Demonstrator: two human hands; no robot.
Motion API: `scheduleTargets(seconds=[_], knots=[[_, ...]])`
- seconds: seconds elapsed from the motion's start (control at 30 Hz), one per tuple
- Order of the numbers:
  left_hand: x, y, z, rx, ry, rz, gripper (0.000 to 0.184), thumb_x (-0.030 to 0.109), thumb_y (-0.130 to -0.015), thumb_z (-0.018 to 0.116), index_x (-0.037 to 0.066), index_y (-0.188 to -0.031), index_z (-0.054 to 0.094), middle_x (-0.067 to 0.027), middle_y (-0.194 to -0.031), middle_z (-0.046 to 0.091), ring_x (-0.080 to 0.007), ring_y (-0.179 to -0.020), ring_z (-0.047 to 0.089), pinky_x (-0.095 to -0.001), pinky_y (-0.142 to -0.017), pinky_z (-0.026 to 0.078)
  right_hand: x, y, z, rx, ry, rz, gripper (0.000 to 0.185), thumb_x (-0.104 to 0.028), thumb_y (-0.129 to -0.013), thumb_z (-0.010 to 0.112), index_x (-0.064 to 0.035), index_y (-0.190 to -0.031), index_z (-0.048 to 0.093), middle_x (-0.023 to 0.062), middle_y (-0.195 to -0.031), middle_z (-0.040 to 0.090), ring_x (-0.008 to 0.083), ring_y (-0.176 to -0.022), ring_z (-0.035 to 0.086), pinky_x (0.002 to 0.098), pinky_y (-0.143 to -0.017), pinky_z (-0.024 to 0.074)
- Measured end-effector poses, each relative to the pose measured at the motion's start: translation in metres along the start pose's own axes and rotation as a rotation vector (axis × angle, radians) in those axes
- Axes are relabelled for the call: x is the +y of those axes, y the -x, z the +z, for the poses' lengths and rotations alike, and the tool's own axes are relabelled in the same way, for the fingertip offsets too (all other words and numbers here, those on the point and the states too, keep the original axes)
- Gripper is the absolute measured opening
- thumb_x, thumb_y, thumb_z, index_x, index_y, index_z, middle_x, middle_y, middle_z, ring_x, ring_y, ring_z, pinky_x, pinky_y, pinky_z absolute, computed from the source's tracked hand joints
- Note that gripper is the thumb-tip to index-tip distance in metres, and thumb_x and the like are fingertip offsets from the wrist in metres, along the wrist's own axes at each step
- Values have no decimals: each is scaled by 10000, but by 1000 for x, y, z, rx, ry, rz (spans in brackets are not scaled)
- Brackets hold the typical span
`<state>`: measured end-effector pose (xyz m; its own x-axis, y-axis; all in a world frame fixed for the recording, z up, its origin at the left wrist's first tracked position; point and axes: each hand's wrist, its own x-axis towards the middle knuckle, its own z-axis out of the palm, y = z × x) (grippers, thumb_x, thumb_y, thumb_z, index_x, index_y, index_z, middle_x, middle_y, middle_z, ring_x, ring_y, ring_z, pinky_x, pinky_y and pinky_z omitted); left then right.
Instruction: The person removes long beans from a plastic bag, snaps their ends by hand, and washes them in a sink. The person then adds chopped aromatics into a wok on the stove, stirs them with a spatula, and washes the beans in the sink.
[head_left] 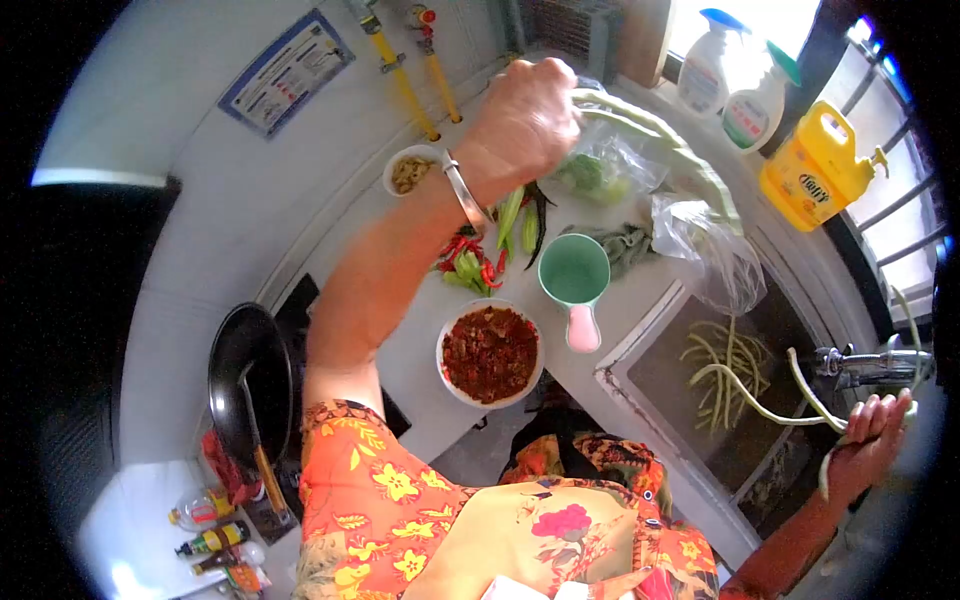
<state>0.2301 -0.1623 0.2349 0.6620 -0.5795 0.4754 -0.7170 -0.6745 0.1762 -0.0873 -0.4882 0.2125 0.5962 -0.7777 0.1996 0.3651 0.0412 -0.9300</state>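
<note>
Green long beans (690, 160) held at one end in the closed left fingers (553, 78), arched above the table (635, 310), further beans (790, 420) clasped in the partly curled right fingers (878, 413) beside the tap (868, 368), a loose bean pile (732, 372) lying in the sink (655, 375).

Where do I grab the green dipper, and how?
Probably best to take the green dipper by its pink handle, reaching from the body's side. The handle sticks out from the round cup and points back towards the person, so fingers should wrap around it easily.
</note>
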Motion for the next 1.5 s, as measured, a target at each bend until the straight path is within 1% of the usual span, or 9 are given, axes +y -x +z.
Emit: scheduleTargets(seconds=[0.1, 0.23, 0.43, 0.67, 0.8, 0.93, 1.03, 1.17, 1.5], knots=[[37, 24, 16, 438, -251, 520, 184, 153, -776, 563, -18, -740, 621, -210, -631, 589, -301, -591, 618, -377, -581, 494, 20, 10, 0, 44, -2, 83, 231, -212, -903, 503, -29, -1040, 534, -70, -539, 226, 30, -438, 221, 197, -368, 204], [137, 62, 68, 486, -25, 370, 186, 159, -744, 590, -16, -682, 598, -172, -557, 557, -270, -486, 554, -385, -489, 445, 58, 26, -26, -81, -140, 357, 326, -133, -892, 502, -3, -1182, 427, -73, -542, 268, 13, -422, 236, 177, -349, 218], [257, 122, 115, -316, 1186, -431, 169, 134, -739, 598, -28, -694, 592, -196, -570, 549, -240, -533, 593, -359, -495, 435, 83, 48, -44, -181, -265, 492, 429, -60, -837, 547, -9, -1218, 358, -29, -671, 400, 37, -472, 331, 169, -385, 303], [296, 163, 131, -340, 1203, -435, 204, 138, -773, 563, -46, -691, 534, -242, -629, 541, -318, -603, 602, -408, -534, 422, 76, 40, -55, -218, -10, 460, 334, -126, -795, 621, -41, -1089, 488, -32, -667, 449, 26, -502, 369, 170, -398, 292], [299, 173, 138, -301, 1236, -330, 235, 211, -776, 592, -17, -721, 581, -159, -589, 551, -169, -531, 543, -347, -504, 417, 70, 37, -42, -137, 380, 325, 196, -195, -765, 656, -46, -862, 576, -12, -685, 512, 35, -475, 406, 187, -385, 301], [293, 168, 117, -748, 1516, -664, 210, 251, -826, 599, 41, -828, 604, 31, -595, 519, -34, -456, 453, -211, -385, 361, 50, 29, -28, -279, 462, 393, 189, -196, -774, 653, -19, -761, 588, 9, -601, 542, 56, -419, 436, 199, -356, 302], [291, 161, 120, -924, 1694, -652, 475, 456, -895, 422, 31, -1071, 544, 38, -578, 411, -57, -448, 425, -227, -391, 397, 55, 14, -37, -369, 361, 379, 194, -191, -800, 641, -11, -758, 582, 6, -575, 528, 42, -407, 422, 191, -343, 291], [288, 169, 117, -1042, 1951, -930, 642, 547, -890, 302, -18, -1039, 567, 23, -592, 368, -102, -439, 396, -265, -414, 438, 60, 14, -64, -279, 214, 480, 158, -167, -819, 629, -21, -811, 568, -7, -586, 499, 31, -396, 385, 193, -333, 264], [298, 159, 128, -1291, 1891, -900, 388, 261, -898, 385, -71, -875, 586, -28, -575, 458, -126, -428, 469, -306, -416, 486, 61, 19, -92, -72, 171, 498, 132, -133, -822, 617, -22, -797, 551, -6, -551, 483, 44, -361, 371, 194, -310, 261]])
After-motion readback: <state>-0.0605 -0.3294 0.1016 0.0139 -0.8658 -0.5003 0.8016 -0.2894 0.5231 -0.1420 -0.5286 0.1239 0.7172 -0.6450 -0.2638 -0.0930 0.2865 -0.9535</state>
